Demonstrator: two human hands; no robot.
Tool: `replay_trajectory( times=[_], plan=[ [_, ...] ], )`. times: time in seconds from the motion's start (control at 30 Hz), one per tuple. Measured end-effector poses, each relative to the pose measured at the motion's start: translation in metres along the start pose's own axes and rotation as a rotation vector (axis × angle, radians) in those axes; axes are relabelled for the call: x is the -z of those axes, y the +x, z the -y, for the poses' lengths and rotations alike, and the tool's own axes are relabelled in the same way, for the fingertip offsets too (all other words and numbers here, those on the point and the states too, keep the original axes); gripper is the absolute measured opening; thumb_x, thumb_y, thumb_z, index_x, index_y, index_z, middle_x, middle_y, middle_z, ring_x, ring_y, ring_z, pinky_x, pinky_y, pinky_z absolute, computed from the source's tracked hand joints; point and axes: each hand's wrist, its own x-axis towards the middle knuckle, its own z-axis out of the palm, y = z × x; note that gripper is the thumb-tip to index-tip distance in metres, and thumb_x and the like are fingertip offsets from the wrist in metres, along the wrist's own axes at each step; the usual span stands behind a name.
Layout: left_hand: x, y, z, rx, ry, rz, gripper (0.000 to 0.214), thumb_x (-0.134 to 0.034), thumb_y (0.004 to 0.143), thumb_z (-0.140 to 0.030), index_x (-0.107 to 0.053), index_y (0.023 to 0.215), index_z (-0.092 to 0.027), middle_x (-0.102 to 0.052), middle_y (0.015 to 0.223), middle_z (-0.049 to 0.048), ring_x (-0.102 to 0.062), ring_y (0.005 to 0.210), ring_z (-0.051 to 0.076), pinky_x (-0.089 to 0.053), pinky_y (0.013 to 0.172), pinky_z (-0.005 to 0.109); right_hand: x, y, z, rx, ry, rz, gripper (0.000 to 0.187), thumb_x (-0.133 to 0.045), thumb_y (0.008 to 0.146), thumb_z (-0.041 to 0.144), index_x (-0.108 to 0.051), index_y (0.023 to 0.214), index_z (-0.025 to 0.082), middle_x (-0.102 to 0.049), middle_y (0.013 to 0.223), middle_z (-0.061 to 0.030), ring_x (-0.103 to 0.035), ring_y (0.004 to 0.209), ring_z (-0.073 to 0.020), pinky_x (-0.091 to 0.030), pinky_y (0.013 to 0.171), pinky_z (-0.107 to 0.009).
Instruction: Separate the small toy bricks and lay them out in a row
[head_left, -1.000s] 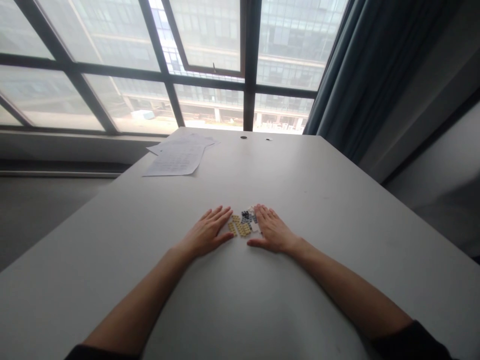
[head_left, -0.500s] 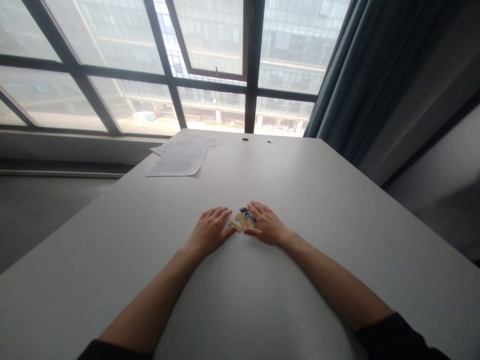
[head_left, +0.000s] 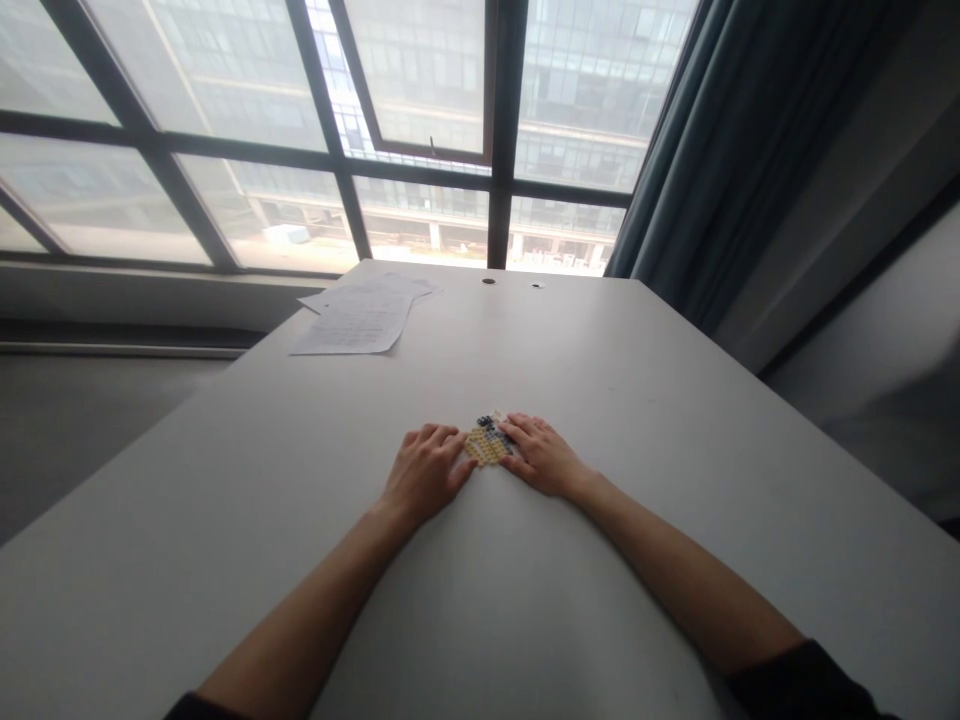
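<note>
A low cluster of small studded pieces, like building bricks, lies on the white table between my hands; most are yellow, with grey, dark and a few white ones toward the back. My left hand rests at the cluster's left side, thumb and fingertips reaching its edge, fingers slightly bent and apart from the thumb. From the other side my right hand lies with its fingers stretched out and its fingertips against the right edge, covering some of the pieces. Neither hand is closed around a piece.
Printed sheets of paper overlap at the table's far left. Two round cable holes sit near the far edge of the white table. Beyond it stand dark-framed windows, with a blue-grey curtain on the right.
The yellow pieces on the left have moved in against the rest, so the cluster is more compact. My left hand has come slightly right; my right hand has shifted a little right and nearer.
</note>
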Motion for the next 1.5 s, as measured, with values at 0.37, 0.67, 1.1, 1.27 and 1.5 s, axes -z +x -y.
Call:
replay_trajectory(
  times=[0.37, 0.67, 1.1, 1.27, 1.5],
  plan=[
    [-0.004, 0.001, -0.005, 0.043, -0.014, -0.061, 0.032, -0.062, 0.081, -0.043, -0.065, 0.101, -0.019, -0.066, 0.105, 0.0083, -0.054, 0.101, 0.028, -0.04, 0.088, 0.044, 0.001, -0.005, 0.002, -0.052, 0.165, -0.36, 0.036, -0.06, 0.084, 0.031, -0.061, 0.117, 0.017, -0.061, 0.119, -0.0121, -0.049, 0.116, -0.0259, -0.036, 0.104, -0.043],
    [0.015, -0.019, -0.024, -0.125, -0.205, -0.332, 0.031, -0.065, 0.081, -0.035, -0.061, 0.107, -0.019, -0.069, 0.097, 0.0072, -0.058, 0.091, 0.023, -0.044, 0.083, 0.038, 0.007, -0.022, 0.055, -0.294, 1.346, -0.115, 0.031, -0.064, 0.079, 0.042, -0.07, 0.095, 0.016, -0.069, 0.076, -0.0037, -0.063, 0.068, -0.0149, -0.051, 0.07, -0.031],
    [0.028, -0.038, -0.047, -0.26, -0.495, -0.571, 0.018, -0.066, 0.078, -0.009, -0.062, 0.091, -0.022, -0.069, 0.082, 0.0009, -0.06, 0.08, 0.015, -0.049, 0.075, 0.03, 0.006, -0.038, 0.078, -0.125, 1.211, -0.393, 0.009, -0.068, 0.08, 0.028, -0.072, 0.084, 0.02, -0.069, 0.08, -0.0036, -0.064, 0.077, -0.016, -0.052, 0.075, -0.032],
    [0.027, -0.047, -0.047, -0.4, -0.422, -0.583, 0.02, -0.068, 0.076, -0.007, -0.064, 0.09, -0.022, -0.07, 0.088, 0.0014, -0.059, 0.085, 0.016, -0.046, 0.074, 0.031, 0.014, -0.042, 0.079, -0.027, 1.032, -0.543, 0.007, -0.065, 0.083, 0.023, -0.072, 0.085, 0.023, -0.068, 0.097, -0.0057, -0.065, 0.091, -0.0181, -0.053, 0.083, -0.033],
    [0.024, -0.049, -0.046, -0.405, -0.429, -0.584, 0.021, -0.068, 0.076, -0.007, -0.064, 0.09, -0.021, -0.07, 0.089, 0.0017, -0.059, 0.084, 0.016, -0.047, 0.074, 0.031, 0.016, -0.043, 0.078, 0.028, 0.967, -0.558, 0.006, -0.068, 0.081, 0.019, -0.071, 0.085, 0.022, -0.07, 0.095, -0.0052, -0.065, 0.091, -0.0177, -0.052, 0.085, -0.034]
  ],
)
